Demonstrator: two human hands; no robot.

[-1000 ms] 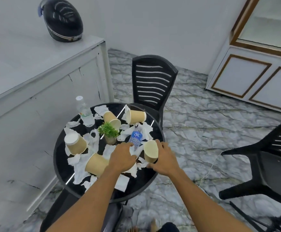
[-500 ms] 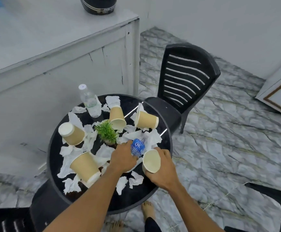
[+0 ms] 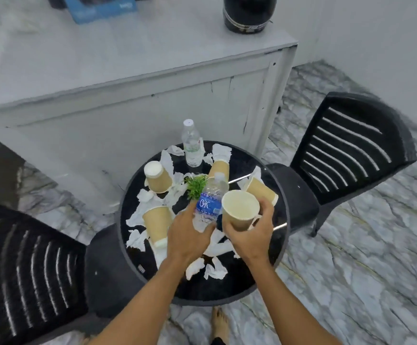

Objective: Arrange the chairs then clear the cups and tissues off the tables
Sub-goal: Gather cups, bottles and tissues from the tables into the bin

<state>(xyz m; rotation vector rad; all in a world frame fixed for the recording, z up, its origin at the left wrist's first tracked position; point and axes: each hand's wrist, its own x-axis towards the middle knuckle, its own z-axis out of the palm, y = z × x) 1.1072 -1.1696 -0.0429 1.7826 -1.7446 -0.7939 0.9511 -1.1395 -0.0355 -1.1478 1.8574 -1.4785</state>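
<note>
Your left hand grasps the blue-labelled bottle around its lower body. Your right hand grasps the empty paper cup, mouth toward you, just beside that bottle. Both are over the near half of the round black table.

Crumpled tissues lie toward the near edge. The tipped cup lies toward the left edge. The small plant stands at centre. The side-lying cup is at the right edge and the inverted cup at the far-left edge. The clear bottle stands upright at the far edge.

The left chair and right chair flank the table.
</note>
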